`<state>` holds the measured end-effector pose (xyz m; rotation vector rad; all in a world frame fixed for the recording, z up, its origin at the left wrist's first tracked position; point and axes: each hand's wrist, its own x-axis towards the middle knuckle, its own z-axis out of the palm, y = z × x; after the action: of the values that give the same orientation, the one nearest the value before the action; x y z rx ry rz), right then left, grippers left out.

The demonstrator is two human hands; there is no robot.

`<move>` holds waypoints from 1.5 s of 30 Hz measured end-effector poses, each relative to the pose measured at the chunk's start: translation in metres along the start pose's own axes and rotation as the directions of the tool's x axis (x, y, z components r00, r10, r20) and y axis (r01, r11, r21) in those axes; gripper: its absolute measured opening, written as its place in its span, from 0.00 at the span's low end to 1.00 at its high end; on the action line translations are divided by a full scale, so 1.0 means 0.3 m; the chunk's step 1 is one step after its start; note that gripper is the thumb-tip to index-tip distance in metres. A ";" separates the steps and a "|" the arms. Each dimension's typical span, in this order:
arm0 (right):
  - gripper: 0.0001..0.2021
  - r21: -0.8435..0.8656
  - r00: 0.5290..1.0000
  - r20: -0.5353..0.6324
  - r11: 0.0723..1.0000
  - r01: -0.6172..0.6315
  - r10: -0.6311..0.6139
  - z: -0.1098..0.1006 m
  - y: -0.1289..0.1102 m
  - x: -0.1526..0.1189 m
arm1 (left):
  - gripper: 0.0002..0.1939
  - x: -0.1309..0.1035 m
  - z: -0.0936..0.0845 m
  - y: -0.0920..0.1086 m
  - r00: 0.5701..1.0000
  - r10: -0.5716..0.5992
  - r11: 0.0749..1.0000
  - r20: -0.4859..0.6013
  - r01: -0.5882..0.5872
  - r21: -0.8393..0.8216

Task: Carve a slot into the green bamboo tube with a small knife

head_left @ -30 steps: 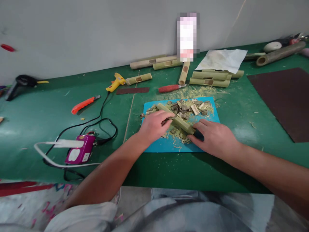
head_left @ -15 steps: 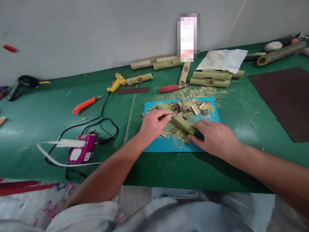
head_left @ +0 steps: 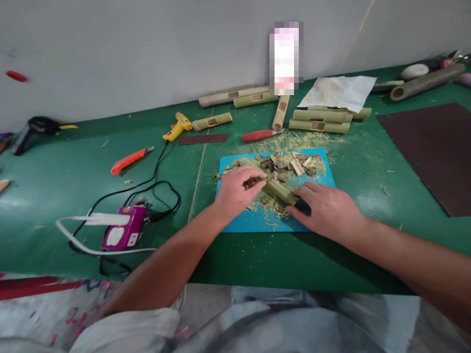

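A green bamboo tube (head_left: 279, 191) lies slantwise on a blue cutting mat (head_left: 243, 225), among bamboo chips (head_left: 281, 164) and shavings. My left hand (head_left: 241, 189) is over the tube's middle, thumb and forefinger pinched together; a small bit shows at their tips, too small to name. At the near right end of the tube, my right hand (head_left: 326, 206) is closed with fingers and thumb around that end. A dark patch shows between its thumb and forefinger, and I cannot make out what it is. My left hand hides part of the tube.
Behind the mat lie a red-handled knife (head_left: 259, 135), several notched bamboo tubes (head_left: 320, 126) and a white paper (head_left: 336, 93). Leftward are a yellow glue gun (head_left: 178, 127), an orange utility knife (head_left: 130, 161) and a purple power adapter (head_left: 127, 225) with cords. A dark brown sheet (head_left: 430, 152) lies right.
My left hand has shifted slightly right along the bamboo tube, its fingertips still pinched. My right hand stays at the tube's near end.
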<state>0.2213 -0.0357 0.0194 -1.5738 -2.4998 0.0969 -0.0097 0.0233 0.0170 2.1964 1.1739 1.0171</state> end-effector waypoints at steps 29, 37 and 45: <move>0.15 -0.017 0.999 0.035 1.000 -0.011 0.012 0.003 -0.009 -0.001 | 0.14 -0.004 0.000 -0.043 0.974 0.183 0.883 0.137 -0.224 0.413; 0.14 -0.030 1.000 0.018 1.000 0.006 -0.005 0.006 -0.007 -0.001 | 0.14 -0.036 0.017 0.010 0.924 0.205 0.880 0.324 -0.318 0.352; 0.14 -0.021 1.000 0.031 1.000 -0.004 0.004 0.005 -0.007 0.001 | 0.15 -0.008 -0.001 -0.010 0.963 0.177 0.837 0.204 -0.256 0.484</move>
<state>0.2190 -0.0365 0.0181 -1.5974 -2.5297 0.0965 -0.0123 0.0229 0.0144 2.8195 1.2474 0.6484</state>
